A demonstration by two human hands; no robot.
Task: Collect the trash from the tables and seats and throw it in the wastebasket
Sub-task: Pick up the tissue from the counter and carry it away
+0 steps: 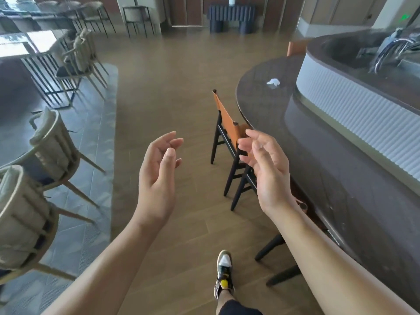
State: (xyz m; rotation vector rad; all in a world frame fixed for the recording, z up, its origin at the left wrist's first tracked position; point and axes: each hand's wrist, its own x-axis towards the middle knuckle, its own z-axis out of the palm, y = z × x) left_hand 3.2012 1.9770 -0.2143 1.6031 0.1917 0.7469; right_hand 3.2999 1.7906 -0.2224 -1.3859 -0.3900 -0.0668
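Observation:
A crumpled white tissue (273, 82) lies on the dark curved counter (268, 105) ahead on the right. My left hand (159, 176) is raised in front of me over the wooden floor, palm turned inward, fingers loosely curled and apart, holding nothing. My right hand (266, 169) is raised beside it, in front of an orange-backed chair (227, 123), fingers spread and empty. Both hands are well short of the tissue. No wastebasket is in view.
The orange chair with dark legs stands tucked against the counter. Woven beige chairs (45, 146) sit at the left on a grey tiled strip, with more tables and chairs (77, 57) farther back. My shoe (223, 271) is on the wooden floor (172, 87).

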